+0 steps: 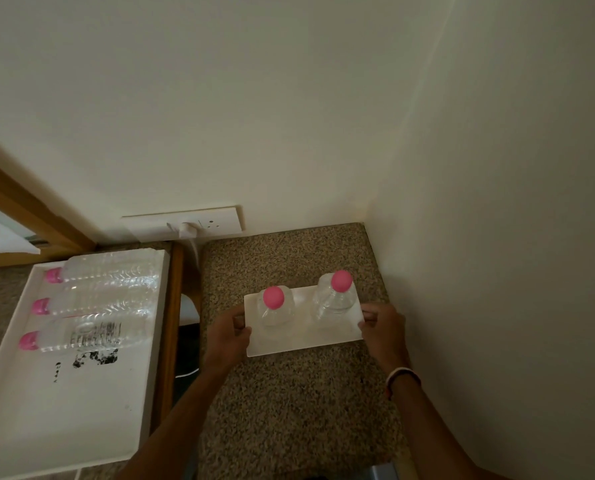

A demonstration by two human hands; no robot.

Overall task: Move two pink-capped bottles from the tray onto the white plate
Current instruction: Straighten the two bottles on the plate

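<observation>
Two clear bottles with pink caps stand upright on the white rectangular plate: one on its left half, one on its right half. The plate rests on a speckled granite counter. My left hand grips the plate's left edge and my right hand grips its right edge. To the left, the large white tray holds three more pink-capped bottles lying on their sides, caps pointing left.
Walls close in behind and to the right of the counter. A socket plate with a white plug sits on the back wall. A wooden rail and a dark gap separate the tray from the counter.
</observation>
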